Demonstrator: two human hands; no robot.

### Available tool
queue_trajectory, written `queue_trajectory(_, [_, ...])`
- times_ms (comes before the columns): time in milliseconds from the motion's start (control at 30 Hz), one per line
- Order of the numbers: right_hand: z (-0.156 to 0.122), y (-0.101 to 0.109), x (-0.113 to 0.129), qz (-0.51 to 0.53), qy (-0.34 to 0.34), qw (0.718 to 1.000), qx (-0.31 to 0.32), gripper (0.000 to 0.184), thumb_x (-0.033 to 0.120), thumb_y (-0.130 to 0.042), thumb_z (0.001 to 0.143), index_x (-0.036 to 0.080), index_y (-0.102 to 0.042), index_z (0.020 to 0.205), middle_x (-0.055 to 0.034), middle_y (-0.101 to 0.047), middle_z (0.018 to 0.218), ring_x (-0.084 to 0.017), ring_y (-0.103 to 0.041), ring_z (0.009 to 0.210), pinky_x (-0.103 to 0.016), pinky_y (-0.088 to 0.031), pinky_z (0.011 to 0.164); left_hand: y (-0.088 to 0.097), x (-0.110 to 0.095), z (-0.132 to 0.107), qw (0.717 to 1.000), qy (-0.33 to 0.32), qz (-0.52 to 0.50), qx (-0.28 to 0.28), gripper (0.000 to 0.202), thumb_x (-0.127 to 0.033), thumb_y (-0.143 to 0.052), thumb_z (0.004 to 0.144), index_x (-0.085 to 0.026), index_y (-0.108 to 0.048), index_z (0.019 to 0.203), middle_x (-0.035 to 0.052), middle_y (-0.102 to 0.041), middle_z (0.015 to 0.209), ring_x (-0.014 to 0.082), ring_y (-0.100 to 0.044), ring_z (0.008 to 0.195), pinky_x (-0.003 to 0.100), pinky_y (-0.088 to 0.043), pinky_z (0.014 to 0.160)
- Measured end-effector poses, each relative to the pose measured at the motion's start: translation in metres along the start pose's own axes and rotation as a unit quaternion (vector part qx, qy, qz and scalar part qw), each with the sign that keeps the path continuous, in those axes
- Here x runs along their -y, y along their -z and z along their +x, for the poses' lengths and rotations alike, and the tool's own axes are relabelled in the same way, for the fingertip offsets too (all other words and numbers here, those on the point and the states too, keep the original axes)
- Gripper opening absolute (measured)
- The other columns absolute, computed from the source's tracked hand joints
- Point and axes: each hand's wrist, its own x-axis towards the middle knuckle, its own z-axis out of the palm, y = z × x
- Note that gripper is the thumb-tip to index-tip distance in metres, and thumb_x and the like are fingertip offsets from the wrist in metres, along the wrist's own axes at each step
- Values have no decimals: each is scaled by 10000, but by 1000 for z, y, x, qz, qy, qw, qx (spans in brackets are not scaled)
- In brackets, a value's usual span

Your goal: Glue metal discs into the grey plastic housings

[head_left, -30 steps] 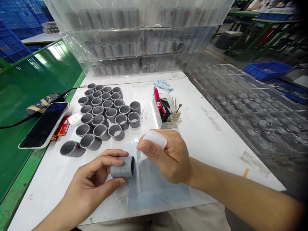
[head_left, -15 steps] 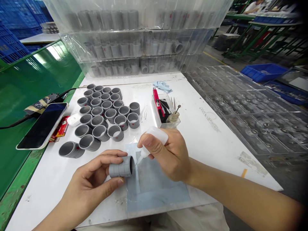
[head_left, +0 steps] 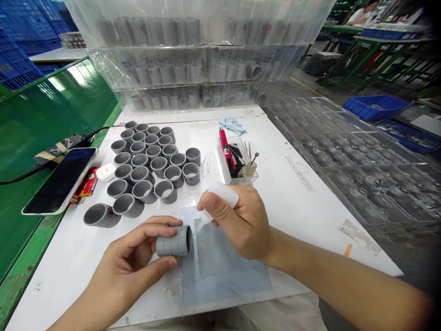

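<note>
The left hand (head_left: 132, 264) has its fingers wrapped around a gray tube (head_left: 173, 242) just above the tabletop (head_left: 306, 193). The right hand (head_left: 241, 220) squeezes a small white bottle (head_left: 220, 195), its tip at the tube's open end

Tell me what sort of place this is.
Probably a factory assembly bench: rows of identical grey pipe couplings, clear trays stacked with more, and blue crates by metal-framed benches behind.
</note>
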Motion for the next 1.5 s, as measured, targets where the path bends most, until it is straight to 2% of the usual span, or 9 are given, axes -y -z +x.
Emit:
queue_trajectory(100, [0, 0, 0, -7, 5, 1000, -5, 494, 465, -550, 1027, 159, -635, 648, 49, -468, 480, -67, -426, 440, -236, -316, 427, 0, 1, 0, 1000, -3, -5, 6, 237, -230, -828, 834, -346, -786, 1036, 21, -720, 1294, 217, -614, 1314, 198, -533, 1007])
queue_trajectory(400, [1, 0, 0, -15, 16, 1000, -13, 520, 463, -545, 1027, 158, -594, 608, 36, -483, 502, -68, -434, 450, -238, -324, 432, 0, 1, 1, 1000, -4, -12, -3, 236, -211, -846, 808, -327, -793, 1006, 44, -738, 1264, 252, -638, 1285, 260, -560, 1002])
queue_trajectory(600, [1, 0, 0, -7, 34, 999, -28, 551, 445, -568, 1021, 156, -528, 554, 23, -519, 541, -55, -446, 462, -233, -336, 448, -1, -3, 0, 1000, 0, -16, 7, 243, -235, -852, 805, -339, -800, 1018, 23, -747, 1243, 220, -657, 1247, 210, -546, 1000])
queue_trajectory(767, [0, 0, 2, 8, 35, 999, -32, 534, 435, -572, 1021, 159, -540, 565, 36, -481, 514, -58, -448, 454, -230, -328, 439, -4, -6, 0, 999, 22, -38, -13, 255, -275, -885, 768, -305, -811, 1010, 38, -754, 1219, 240, -688, 1185, 229, -573, 973])
queue_trajectory(900, [-1, 1, 4, 34, 37, 998, -32, 522, 442, -579, 1017, 161, -555, 577, 21, -516, 546, -66, -468, 464, -237, -344, 436, -5, -8, -2, 998, 42, -46, -21, 280, -338, -893, 759, -314, -802, 1023, 24, -760, 1200, 212, -730, 1020, 201, -606, 820])
queue_trajectory(1067, [-2, 4, 5, 88, 52, 994, -46, 528, 452, -579, 1018, 163, -543, 577, -6, -578, 615, -71, -492, 491, -248, -360, 441, -4, -8, -2, 996, 66, -50, -13, 388, -485, -819, 825, -326, -721, 1166, -19, -787, 896, 108, -668, 643, 173, -569, 662])
queue_trajectory(1200, [-1, 5, 5, 85, 52, 993, -55, 506, 442, -574, 1023, 165, -558, 600, 3, -559, 607, -74, -502, 499, -245, -377, 448, -7, -9, -1, 995, 66, -65, -34, 405, -422, -854, 803, -324, -717, 1172, -14, -777, 999, 120, -678, 730, 172, -571, 685])
queue_trajectory(1433, [2, 4, 2, 61, 78, 994, -53, 478, 386, -610, 1009, 161, -540, 594, 37, -437, 567, -71, -491, 502, -232, -384, 459, -8, -7, 0, 998, 21, -1, -67, 368, -215, -881, 731, -314, -791, 1074, 12, -713, 1271, 224, -673, 1217, 177, -557, 956])
queue_trajectory(1500, [2, 4, 2, 59, 79, 994, -52, 479, 384, -609, 1010, 161, -537, 592, 37, -439, 567, -69, -492, 503, -229, -385, 459, -8, -6, -1, 998, 8, -5, -63, 354, -209, -872, 746, -309, -780, 1072, 16, -723, 1289, 232, -670, 1241, 193, -560, 972])
